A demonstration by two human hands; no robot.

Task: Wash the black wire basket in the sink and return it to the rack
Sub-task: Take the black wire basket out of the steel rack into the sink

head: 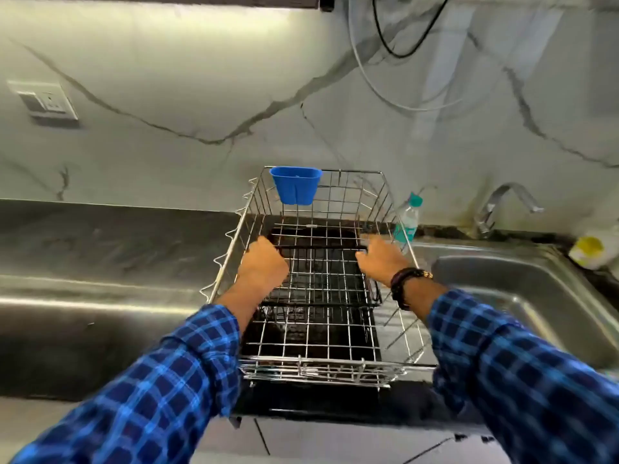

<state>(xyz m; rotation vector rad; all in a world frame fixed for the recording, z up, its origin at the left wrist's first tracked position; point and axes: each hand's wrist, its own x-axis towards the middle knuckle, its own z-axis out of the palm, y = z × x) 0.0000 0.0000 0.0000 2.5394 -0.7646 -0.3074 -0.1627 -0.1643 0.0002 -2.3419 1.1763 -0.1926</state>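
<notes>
1. Where the chrome rack (315,371) stands on the dark bench (100,249) at frame centre, the black wire basket (321,245) lies inside it.
2. Left hand (263,261): clenched, fingers curled round the basket's left rim.
3. Right hand (380,259): fingers curled on the basket's right rim; detail blurred.
4. Blue cup (296,184): hung on the rack's rear rim.
5. Steel sink (522,289), tap (502,202) and bottle (408,219): right of frame.
</notes>
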